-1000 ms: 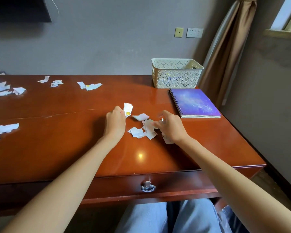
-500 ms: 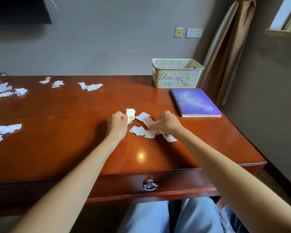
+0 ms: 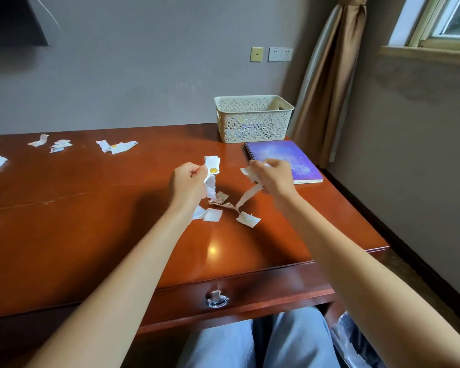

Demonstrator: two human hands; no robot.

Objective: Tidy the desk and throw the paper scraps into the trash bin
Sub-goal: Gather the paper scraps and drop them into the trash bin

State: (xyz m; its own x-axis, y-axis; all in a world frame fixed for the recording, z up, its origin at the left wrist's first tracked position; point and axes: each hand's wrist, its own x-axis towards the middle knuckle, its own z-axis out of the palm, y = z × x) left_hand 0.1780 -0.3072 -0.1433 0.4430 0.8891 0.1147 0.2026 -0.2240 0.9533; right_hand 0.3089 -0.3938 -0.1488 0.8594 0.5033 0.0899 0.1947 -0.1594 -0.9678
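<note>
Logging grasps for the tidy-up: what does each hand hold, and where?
Left hand pinches paper scraps by their lower edges; right hand clutches torn scraps, one strip dangling.

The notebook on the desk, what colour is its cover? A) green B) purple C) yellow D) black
B: the spiral notebook lying on the desk in front of the white basket has a purple cover.
</note>
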